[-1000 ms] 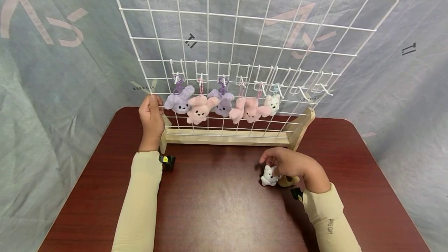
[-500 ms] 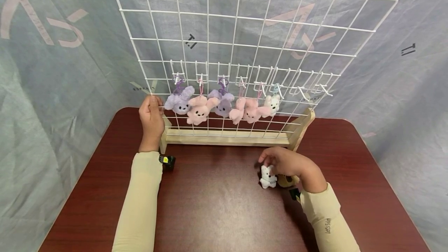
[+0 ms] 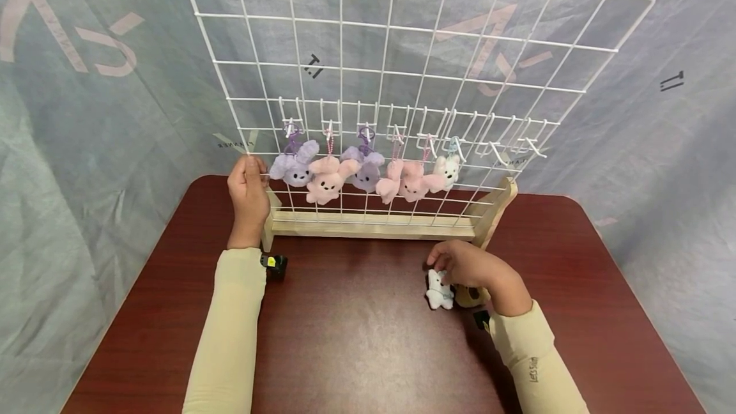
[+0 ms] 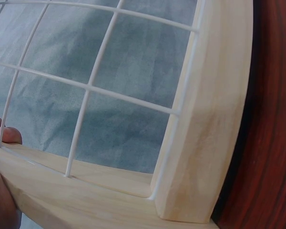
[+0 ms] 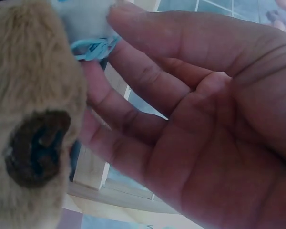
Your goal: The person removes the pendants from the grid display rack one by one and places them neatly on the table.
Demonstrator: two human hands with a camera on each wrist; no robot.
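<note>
At the left edge of the white wire grid rack [image 3: 393, 29], my left hand [image 3: 248, 200] grips the rack's side. The left wrist view shows its fingertips [image 4: 9, 135] curled around the wooden stand [image 4: 200, 124]. My right hand [image 3: 477, 273] holds a small white plush keychain [image 3: 439, 291] low over the table, thumb on one side and fingers on the other. A light blue cord [image 5: 96, 47] hangs by its fingertips in the right wrist view. Beside it is a tan plush [image 5: 35, 81] with a dark brown patch, partly hidden under the right hand in the head view.
Lilac plush rabbits [image 3: 296, 168], pink plush rabbits [image 3: 328, 183] and one white plush [image 3: 447, 172] hang in a row from the rack's hooks. Two bare hooks [image 3: 494, 152] are at the row's right end. The rack stands at the back of the dark red table [image 3: 356, 331].
My right hand and forearm have shifted slightly left, and the white plush keychain has turned a little in its fingers. The left hand stays on the rack.
</note>
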